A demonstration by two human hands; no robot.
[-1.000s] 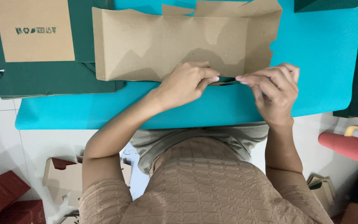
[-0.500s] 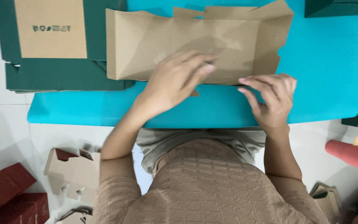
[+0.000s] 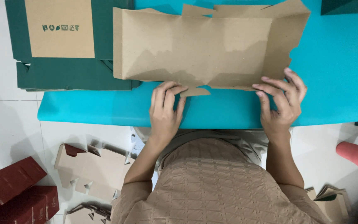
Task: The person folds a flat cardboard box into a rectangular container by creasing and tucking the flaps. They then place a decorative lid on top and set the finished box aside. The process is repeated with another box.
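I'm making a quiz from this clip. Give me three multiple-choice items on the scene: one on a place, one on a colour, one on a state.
1. Where is the stack of green flat boxes?
A. Left of the brown box
B. On the floor
C. In the person's lap

2. What colour is the table?
A. Red
B. Turquoise
C. White

3. How is the brown box?
A. Taped shut
B. Torn in two
C. Partly folded, walls raised, top open

Answers:
1. A: the stack lies on the table's far left corner, with the brown box's left end over its edge.
2. B: the bare surface around the box is turquoise.
3. C: its side walls stand up and the inside shows, while the left hand and right hand touch its near edge.
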